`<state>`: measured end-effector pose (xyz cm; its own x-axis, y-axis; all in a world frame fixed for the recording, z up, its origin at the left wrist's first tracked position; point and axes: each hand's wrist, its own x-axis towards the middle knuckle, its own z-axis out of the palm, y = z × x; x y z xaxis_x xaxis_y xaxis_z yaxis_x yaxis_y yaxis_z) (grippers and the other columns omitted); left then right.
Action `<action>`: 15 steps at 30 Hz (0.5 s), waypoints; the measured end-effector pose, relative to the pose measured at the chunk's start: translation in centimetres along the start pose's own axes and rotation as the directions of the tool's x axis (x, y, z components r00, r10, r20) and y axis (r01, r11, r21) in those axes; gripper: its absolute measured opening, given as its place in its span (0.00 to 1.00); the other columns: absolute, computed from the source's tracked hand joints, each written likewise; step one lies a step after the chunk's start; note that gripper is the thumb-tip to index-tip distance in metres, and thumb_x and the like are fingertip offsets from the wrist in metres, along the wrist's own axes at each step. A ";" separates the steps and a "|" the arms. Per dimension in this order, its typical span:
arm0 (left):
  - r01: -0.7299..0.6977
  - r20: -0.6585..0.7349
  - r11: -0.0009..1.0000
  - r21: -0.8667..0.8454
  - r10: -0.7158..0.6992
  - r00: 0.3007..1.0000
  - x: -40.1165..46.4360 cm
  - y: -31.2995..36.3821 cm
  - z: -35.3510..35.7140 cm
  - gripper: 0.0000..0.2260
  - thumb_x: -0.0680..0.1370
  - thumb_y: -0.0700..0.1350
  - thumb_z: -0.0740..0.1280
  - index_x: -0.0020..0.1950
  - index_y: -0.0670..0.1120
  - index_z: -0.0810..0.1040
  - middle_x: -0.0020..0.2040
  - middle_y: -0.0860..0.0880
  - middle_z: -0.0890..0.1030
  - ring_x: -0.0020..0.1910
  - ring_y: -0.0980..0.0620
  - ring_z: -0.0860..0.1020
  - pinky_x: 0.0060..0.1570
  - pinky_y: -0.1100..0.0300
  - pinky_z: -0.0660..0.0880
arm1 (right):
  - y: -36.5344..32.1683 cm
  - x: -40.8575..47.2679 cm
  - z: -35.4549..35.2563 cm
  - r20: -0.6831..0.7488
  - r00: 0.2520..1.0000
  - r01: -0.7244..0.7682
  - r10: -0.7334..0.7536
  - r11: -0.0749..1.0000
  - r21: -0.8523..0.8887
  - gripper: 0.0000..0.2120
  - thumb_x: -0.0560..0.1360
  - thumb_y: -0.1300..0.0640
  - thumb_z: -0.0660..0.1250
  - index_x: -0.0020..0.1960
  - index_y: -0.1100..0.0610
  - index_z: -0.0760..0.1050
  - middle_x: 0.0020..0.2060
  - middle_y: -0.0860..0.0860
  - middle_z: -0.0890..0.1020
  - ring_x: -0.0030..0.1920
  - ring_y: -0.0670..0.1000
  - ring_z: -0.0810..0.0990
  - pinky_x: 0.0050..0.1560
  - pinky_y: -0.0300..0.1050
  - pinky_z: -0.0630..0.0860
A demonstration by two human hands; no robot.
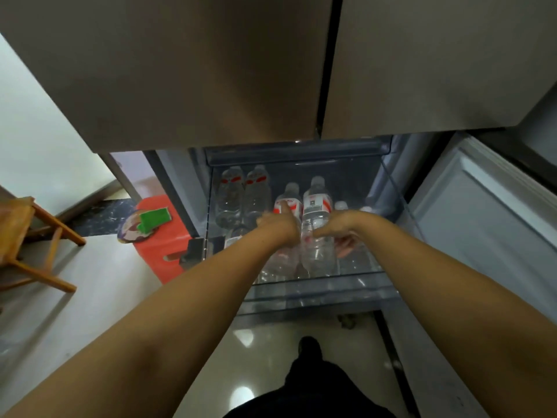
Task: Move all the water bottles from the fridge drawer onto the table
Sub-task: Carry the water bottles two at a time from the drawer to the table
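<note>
Both arms reach forward and down into the open fridge drawer point(316, 292), which sits pulled out below the closed upper doors, so every water bottle lies ahead of and below the person.

At the drawer's far left, two bottles point(244, 194) with red labels lie side by side on the drawer floor — long axes running away from the person, caps at the far end. They sit beyond and left of the left hand point(278, 224) and nothing touches them.

That left hand curls around the left lifted bottle point(287, 206); its thumb lies over the red-and-white label. This bottle stands nearly upright, cap tilted up and away from the camera, base down toward the near wall of the drawer.

Just beside it, touching or nearly so, is the right lifted bottle point(316, 224), at the same upright tilt with its cap slightly higher. The right hand point(340, 233) wraps it from the right side, fingers curled round the clear lower body.

Further right, part hidden behind the right hand, at least one more bottle cap point(341, 205) shows; how many bottles lie there I cannot tell.

By my reading, each hand has its own bottle, and the coming move is a straight lift along the bottles' long axes — clear of the drawer's front rim. The counter is not in view.
</note>
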<state>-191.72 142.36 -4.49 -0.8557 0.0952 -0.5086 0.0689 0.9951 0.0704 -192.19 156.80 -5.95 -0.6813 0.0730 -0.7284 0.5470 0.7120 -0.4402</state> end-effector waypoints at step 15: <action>0.201 0.150 0.556 -0.806 -0.137 0.979 1.0 -1.5 3.1 0.46 0.71 0.58 0.71 0.77 0.43 0.48 0.73 0.40 0.64 0.70 0.40 0.67 0.68 0.44 0.67 | 0.4 -0.1 3.4 -0.213 0.976 0.069 -0.056 0.996 0.052 0.20 0.71 0.41 0.67 0.56 0.54 0.70 0.53 0.54 0.76 0.40 0.51 0.72 0.46 0.48 0.73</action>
<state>-191.10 141.09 -7.81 -0.7706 -0.0391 -0.6361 -0.5471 0.5526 0.6287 -190.19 154.71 -7.86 -0.7987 0.1799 -0.5742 0.5237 0.6778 -0.5161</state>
